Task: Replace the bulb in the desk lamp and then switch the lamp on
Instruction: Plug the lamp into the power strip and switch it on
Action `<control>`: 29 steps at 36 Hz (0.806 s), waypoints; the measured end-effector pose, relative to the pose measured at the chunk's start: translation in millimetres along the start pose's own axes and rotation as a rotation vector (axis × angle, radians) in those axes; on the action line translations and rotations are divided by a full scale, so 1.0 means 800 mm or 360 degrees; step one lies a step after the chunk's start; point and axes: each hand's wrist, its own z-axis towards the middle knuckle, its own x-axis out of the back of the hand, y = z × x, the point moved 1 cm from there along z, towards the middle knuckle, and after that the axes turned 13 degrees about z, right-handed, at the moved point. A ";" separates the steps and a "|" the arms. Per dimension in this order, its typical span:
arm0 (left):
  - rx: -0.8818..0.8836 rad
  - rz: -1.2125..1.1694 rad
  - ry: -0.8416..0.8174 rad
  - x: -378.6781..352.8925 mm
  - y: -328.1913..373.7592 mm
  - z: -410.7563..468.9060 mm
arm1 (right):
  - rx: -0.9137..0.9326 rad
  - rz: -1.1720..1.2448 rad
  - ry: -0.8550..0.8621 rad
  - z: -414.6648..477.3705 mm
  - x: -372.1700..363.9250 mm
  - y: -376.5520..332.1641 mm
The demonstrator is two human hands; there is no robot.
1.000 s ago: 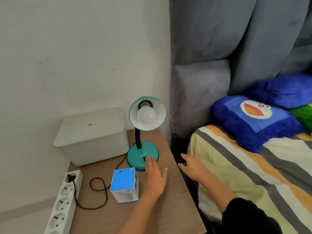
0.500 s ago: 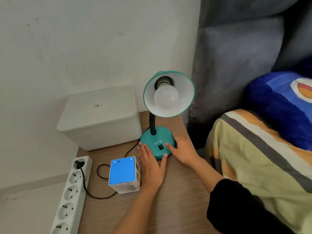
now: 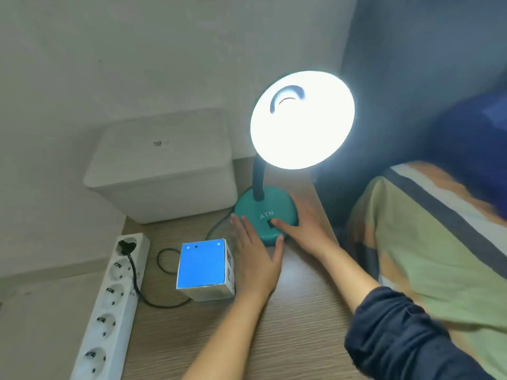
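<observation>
The teal desk lamp stands on the wooden bedside table [image 3: 301, 311], and its shade [image 3: 301, 120] glows bright white, so glare hides the bulb. My right hand [image 3: 304, 226] rests against the right side of the teal base [image 3: 263, 208], with its thumb on the black switch [image 3: 271, 223]. My left hand [image 3: 255, 259] lies flat and open on the table, fingers touching the base's front left edge. A blue-topped bulb box [image 3: 204, 268] stands just left of that hand.
A white lidded bin [image 3: 162, 165] sits behind the lamp against the wall. A white power strip [image 3: 112, 297] lies along the table's left edge with the lamp's black cord [image 3: 137, 286] plugged in. The bed with a striped blanket [image 3: 439, 256] borders the table on the right.
The lamp has gone from dark to lit. My right thumb has moved onto the switch on the base. The camera has come closer; my left hand has stayed by the base.
</observation>
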 end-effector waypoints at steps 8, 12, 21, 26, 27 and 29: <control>-0.0001 0.0023 0.0021 -0.001 -0.001 0.001 | -0.0085 -0.0267 0.0069 0.000 -0.004 0.005; -0.0014 0.0034 0.0037 -0.003 -0.002 0.001 | -0.0141 -0.0358 0.0105 0.001 -0.007 0.006; -0.0014 0.0012 0.0074 -0.006 -0.002 0.001 | -0.0190 -0.0480 0.0032 0.006 -0.012 0.005; -0.0015 0.0037 0.0060 -0.007 -0.003 0.001 | -0.0237 -0.0472 0.0029 0.007 -0.014 0.003; -0.0014 0.0032 0.0059 -0.008 -0.003 0.001 | -0.0232 -0.0469 0.0033 0.007 -0.014 0.003; -0.0013 0.0009 0.0063 -0.008 -0.003 0.001 | -0.0204 -0.0481 0.0039 0.004 -0.015 0.004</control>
